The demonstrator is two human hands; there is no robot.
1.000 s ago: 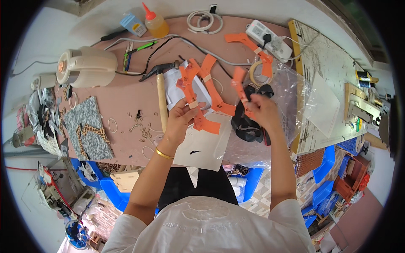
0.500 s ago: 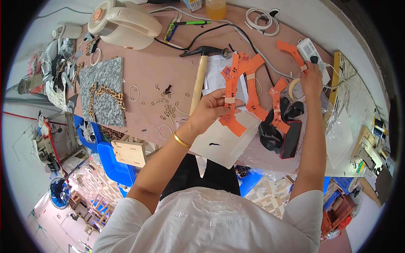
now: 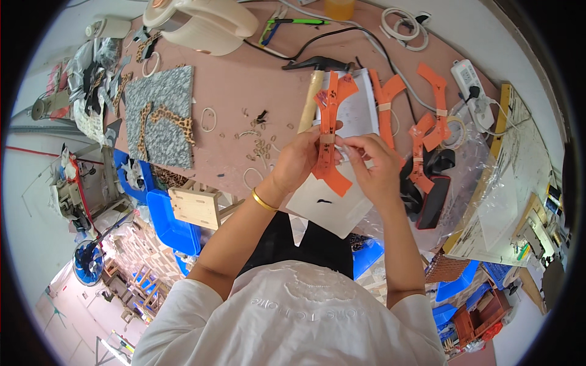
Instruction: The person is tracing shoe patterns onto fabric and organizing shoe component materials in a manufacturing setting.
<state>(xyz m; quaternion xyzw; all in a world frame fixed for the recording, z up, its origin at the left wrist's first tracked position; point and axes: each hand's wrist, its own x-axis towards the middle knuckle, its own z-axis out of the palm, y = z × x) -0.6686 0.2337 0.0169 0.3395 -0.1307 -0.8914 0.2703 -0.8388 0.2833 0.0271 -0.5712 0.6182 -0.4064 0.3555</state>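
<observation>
Room between mat (image 3: pixel 168 93), hammer (image 3: pixel 311 100) (bar small rings (image 3: pixel 262 147)); orange pieces (image 3: pixel 417 145), straps (image 3: pixel 439 160) crowd right.

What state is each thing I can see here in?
Held orange cutouts: pale band across middle
Other orange cutouts: lying down, banded
Left hand: closed on held orange cutouts
Right hand: near the band, grip unclear
Hammer: lying on bench
White cable: coiled
Power strip: black plug seemingly inserted
Leopard-print strips: lying on grey board

Dusty-pink flat surface (image 3: pixel 238 82); a hammer (image 3: pixel 310 102) with pale wooden handle and black head lies on it; left of the hammer, small brownish loops (image 3: pixel 261 148) and, farther left, a grey speckled four-sided slab (image 3: pixel 165 90); right of the hammer, an orange forked flat piece (image 3: pixel 386 125) and a white rectangular power strip (image 3: pixel 469 78).
</observation>
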